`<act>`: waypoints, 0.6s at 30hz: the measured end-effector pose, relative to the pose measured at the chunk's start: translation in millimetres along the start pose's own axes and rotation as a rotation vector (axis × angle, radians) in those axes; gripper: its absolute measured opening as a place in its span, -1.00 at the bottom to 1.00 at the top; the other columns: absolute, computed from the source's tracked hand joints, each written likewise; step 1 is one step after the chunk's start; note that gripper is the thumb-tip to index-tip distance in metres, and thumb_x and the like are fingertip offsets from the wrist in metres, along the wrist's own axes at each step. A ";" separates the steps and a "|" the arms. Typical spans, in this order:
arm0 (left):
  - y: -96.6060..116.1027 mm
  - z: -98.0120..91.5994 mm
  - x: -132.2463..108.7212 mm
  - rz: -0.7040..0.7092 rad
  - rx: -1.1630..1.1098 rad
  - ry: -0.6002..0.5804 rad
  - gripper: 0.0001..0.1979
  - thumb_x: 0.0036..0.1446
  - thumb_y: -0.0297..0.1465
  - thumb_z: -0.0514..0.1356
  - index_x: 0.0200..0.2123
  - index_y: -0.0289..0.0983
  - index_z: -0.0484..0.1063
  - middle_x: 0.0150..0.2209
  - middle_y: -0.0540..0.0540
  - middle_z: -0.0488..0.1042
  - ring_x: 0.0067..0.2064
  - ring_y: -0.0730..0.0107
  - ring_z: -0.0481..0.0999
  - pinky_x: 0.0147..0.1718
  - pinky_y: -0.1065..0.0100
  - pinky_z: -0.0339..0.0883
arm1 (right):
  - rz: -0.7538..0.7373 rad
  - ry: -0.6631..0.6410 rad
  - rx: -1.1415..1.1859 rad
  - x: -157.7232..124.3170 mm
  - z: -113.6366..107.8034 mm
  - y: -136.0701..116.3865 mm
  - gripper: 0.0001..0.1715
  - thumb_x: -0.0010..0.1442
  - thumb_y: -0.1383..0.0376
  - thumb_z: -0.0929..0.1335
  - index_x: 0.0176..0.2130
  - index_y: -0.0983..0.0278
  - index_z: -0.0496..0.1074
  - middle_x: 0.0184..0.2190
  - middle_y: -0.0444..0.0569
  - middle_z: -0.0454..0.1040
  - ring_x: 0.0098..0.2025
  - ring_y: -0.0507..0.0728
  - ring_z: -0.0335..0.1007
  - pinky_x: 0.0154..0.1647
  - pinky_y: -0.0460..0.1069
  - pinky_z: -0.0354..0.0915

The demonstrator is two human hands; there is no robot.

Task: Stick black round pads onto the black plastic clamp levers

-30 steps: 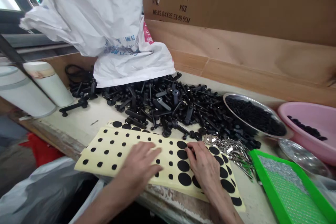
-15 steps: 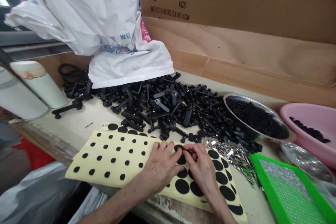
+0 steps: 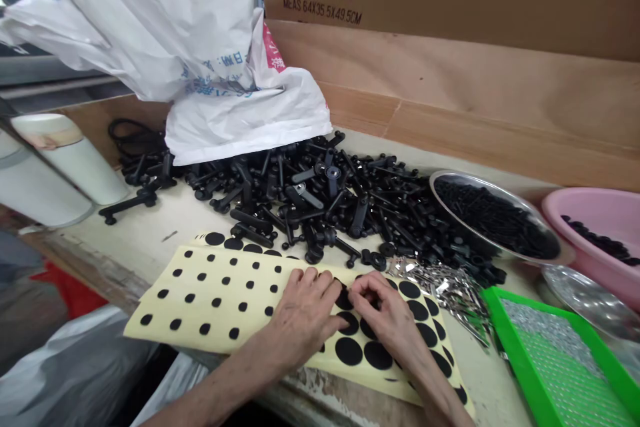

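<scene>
The pale-yellow backing sheet (image 3: pixel 197 313) lay flat at the near side of the table (image 3: pixel 135 233), spread from left to right beneath both hands. Its left part bore rows of small black rounded-square spots (image 3: pixel 242 307); whether these were pads or openings could not be determined. Its right part bore columns of large flat black discs (image 3: pixel 349 351). A further layer with similar discs showed past the sheet's far edge.

Progress: the large discs in view were in place, and no vacant position was made out among them, though the hands covered part of the columns. In this inspector's judgement, the sheet was largely unspent. Whether any disc was already free of it could not be established.

Grip: the left hand (image 3: pixel 307 307) was not clenched; its fingers lay extended over the sheet, side by side, with the thumb apart and near a disc. It was seen to hold nothing. The right hand (image 3: pixel 383 310) was curled over the disc columns, thumb and forefinger drawn near together, beside the left fingertips. Something dark showed within the curl; whether the grip had a disc could not be told.

Surroundings: the heap of black plastic lever-shaped parts (image 3: pixel 358 217) lay on the far side, with the pile of shiny silver metal pieces (image 3: pixel 443 297) to its right.
</scene>
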State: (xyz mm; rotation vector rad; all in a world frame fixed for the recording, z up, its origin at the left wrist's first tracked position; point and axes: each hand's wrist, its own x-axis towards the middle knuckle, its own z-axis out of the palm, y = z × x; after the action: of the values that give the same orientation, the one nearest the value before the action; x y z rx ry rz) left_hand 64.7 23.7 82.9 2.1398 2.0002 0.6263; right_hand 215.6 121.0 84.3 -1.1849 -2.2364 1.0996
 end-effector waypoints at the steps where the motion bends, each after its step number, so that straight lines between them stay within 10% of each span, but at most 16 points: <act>1: 0.3 -2.8 -1.3 -0.037 -0.058 -0.002 -0.68 0.15 -0.23 0.23 -0.08 -0.25 0.34 -0.11 -0.13 0.43 -0.11 0.14 0.31 -0.11 0.12 0.19 | -0.003 -0.021 0.052 -0.3 -3.2 -0.5 -0.77 0.17 0.16 0.29 -0.46 0.20 0.34 -0.42 -0.12 0.32 -0.41 0.07 0.24 -0.39 -0.04 0.17; 7: -3.7 -17.5 3.8 -0.324 -0.448 0.017 -0.78 0.18 -0.31 0.16 -0.09 -0.17 0.39 -0.12 -0.08 0.47 -0.04 0.16 0.35 -0.04 0.11 0.22 | 0.090 -0.132 0.455 -4.9 -12.9 -6.6 -0.74 0.19 0.11 0.33 -0.42 0.21 0.32 -0.42 -0.16 0.22 -0.37 0.06 0.09 -0.32 -0.04 0.07; 18: -0.5 -39.0 26.7 -0.129 -1.000 -0.035 -0.72 0.12 -0.48 0.17 -0.11 -0.16 0.53 0.07 -0.13 0.40 0.11 0.20 0.35 0.09 0.19 0.20 | 0.192 -0.197 0.955 -7.6 -19.9 -6.6 -0.83 0.17 0.24 0.36 -0.43 0.26 0.37 -0.45 -0.14 0.22 -0.36 0.06 0.04 -0.28 -0.03 0.05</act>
State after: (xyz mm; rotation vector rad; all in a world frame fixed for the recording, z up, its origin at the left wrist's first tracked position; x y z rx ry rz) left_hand 49.6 43.1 123.3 1.3758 1.3129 1.2106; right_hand 229.1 121.8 102.1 -0.8718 -1.3601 2.0860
